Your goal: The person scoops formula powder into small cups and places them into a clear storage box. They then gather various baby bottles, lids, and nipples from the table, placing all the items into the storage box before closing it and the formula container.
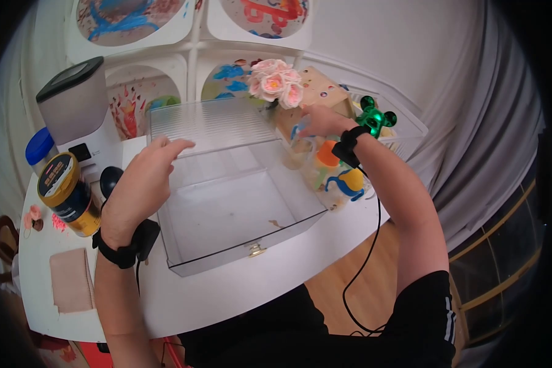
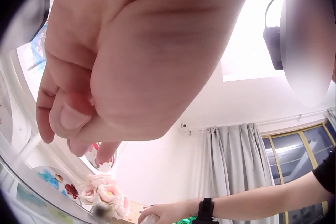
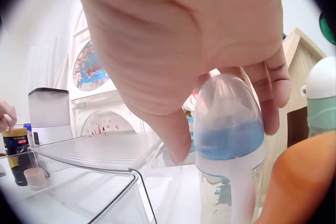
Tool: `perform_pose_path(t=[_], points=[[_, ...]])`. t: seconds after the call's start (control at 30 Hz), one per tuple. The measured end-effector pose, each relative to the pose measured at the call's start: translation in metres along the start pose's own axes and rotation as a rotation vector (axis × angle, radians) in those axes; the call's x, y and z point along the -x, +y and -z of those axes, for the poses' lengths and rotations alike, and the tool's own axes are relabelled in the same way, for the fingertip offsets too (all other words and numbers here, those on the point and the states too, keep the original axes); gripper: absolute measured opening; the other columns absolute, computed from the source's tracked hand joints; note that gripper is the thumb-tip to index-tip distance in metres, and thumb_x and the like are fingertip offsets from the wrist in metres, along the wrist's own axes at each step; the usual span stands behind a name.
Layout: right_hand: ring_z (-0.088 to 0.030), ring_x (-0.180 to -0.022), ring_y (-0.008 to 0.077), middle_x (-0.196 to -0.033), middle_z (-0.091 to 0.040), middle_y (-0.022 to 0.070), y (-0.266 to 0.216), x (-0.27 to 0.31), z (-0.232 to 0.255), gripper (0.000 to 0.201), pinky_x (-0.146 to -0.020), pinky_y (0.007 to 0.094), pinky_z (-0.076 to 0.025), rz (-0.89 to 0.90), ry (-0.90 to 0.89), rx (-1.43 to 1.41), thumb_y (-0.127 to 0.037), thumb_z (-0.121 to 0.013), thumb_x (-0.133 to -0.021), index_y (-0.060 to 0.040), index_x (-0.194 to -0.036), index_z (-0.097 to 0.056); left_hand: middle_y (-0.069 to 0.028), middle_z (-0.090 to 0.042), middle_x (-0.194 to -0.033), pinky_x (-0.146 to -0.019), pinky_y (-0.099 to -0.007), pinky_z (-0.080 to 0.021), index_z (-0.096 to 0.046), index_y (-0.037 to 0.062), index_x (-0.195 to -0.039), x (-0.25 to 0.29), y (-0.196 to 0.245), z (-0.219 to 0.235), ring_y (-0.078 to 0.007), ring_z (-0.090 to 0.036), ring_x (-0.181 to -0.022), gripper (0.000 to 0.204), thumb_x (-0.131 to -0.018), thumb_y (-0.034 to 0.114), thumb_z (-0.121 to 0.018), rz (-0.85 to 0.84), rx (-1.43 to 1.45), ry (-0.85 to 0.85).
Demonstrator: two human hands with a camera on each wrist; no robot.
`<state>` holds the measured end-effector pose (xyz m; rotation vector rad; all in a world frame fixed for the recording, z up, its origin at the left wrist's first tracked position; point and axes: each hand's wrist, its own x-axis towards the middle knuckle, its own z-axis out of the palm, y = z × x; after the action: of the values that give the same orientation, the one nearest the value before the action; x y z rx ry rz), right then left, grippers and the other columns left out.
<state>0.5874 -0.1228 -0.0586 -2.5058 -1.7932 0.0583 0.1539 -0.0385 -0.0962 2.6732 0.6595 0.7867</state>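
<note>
A clear plastic box [image 1: 251, 240] with a ribbed top stands open-fronted on the white table [image 1: 239, 294]. My left hand [image 1: 144, 181] holds its top left corner, fingers bent over the edge; the left wrist view shows the left hand [image 2: 136, 50] with its fingers curled toward the thumb. My right hand [image 1: 322, 121] reaches past the box's right side and grips the domed cap of a baby bottle [image 1: 297, 153]. Seen from the right wrist, the right hand [image 3: 184, 40] wraps the baby bottle [image 3: 228, 145], which has a blue collar, beside the clear box [image 3: 100, 153].
Right of the box stand an orange-lidded bottle [image 1: 328, 156] and a blue-and-yellow cup [image 1: 349, 182]. Behind them are pink flowers [image 1: 276, 83], a wooden house [image 1: 319, 92] and a green figure [image 1: 374, 116]. At left are a white appliance [image 1: 76, 104], a gold can [image 1: 70, 193] and a beige cloth [image 1: 70, 279].
</note>
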Motion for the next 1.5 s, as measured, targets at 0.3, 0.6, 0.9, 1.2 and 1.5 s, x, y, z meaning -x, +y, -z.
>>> perform_pose_path(t=[0.3,0.6,0.9,1.2,1.5], points=[[-0.076,-0.1,0.031,-0.106,-0.075,0.0171,-0.029,0.024,0.037,0.058,-0.091,0.0408,-0.06,-0.023,0.032,-0.028,-0.02,-0.089,-0.078,0.0005,-0.127,-0.066,-0.0203,-0.044,-0.159,-0.117,-0.0422,-0.047,-0.061,0.0051,-0.141,-0.001,-0.003,-0.004,-0.0387,-0.057,-0.136,0.055,-0.089,-0.01,-0.07,0.017,0.001,0.147],[-0.069,-0.104,0.0233,-0.112,-0.071,0.0131,-0.107,0.072,0.114,0.056,-0.096,0.0361,-0.056,0.423,0.274,-0.122,-0.026,-0.092,-0.081,-0.0011,-0.124,-0.066,-0.0212,-0.058,-0.145,-0.114,-0.0417,-0.047,-0.062,0.0012,-0.138,-0.009,-0.01,-0.013,-0.0374,-0.055,-0.139,0.058,-0.087,0.017,-0.085,-0.093,0.044,0.204],[-0.07,-0.101,0.0229,-0.111,-0.071,0.014,-0.171,0.078,0.079,0.066,-0.09,0.0343,-0.057,0.612,0.165,-0.275,-0.032,-0.094,-0.078,-0.0012,-0.128,-0.064,-0.0194,-0.068,-0.119,-0.1,-0.0424,-0.054,-0.058,-0.0013,-0.132,-0.011,0.0,-0.003,-0.0373,-0.067,-0.115,0.064,-0.077,0.01,-0.087,0.102,0.206,0.134],[-0.075,-0.078,0.03,-0.087,-0.076,0.0171,-0.182,0.052,0.048,0.049,-0.077,0.0395,-0.061,0.524,-0.12,0.026,-0.028,-0.09,-0.076,0.0036,-0.11,-0.073,-0.0213,-0.069,-0.111,-0.095,-0.0458,-0.056,-0.059,0.001,-0.123,-0.012,-0.017,-0.008,-0.0393,-0.069,-0.108,0.056,-0.071,0.001,-0.08,-0.027,-0.153,0.285],[-0.075,-0.087,0.0363,-0.091,-0.074,0.0167,-0.182,0.055,0.03,0.036,-0.079,0.0442,-0.061,0.665,0.223,0.2,-0.013,-0.083,-0.077,0.0008,-0.106,-0.066,-0.0193,-0.073,-0.098,-0.084,-0.0395,-0.059,-0.064,-0.002,-0.117,-0.011,-0.016,0.007,-0.0345,-0.074,-0.091,0.057,-0.066,0.012,-0.084,0.163,0.046,-0.036]])
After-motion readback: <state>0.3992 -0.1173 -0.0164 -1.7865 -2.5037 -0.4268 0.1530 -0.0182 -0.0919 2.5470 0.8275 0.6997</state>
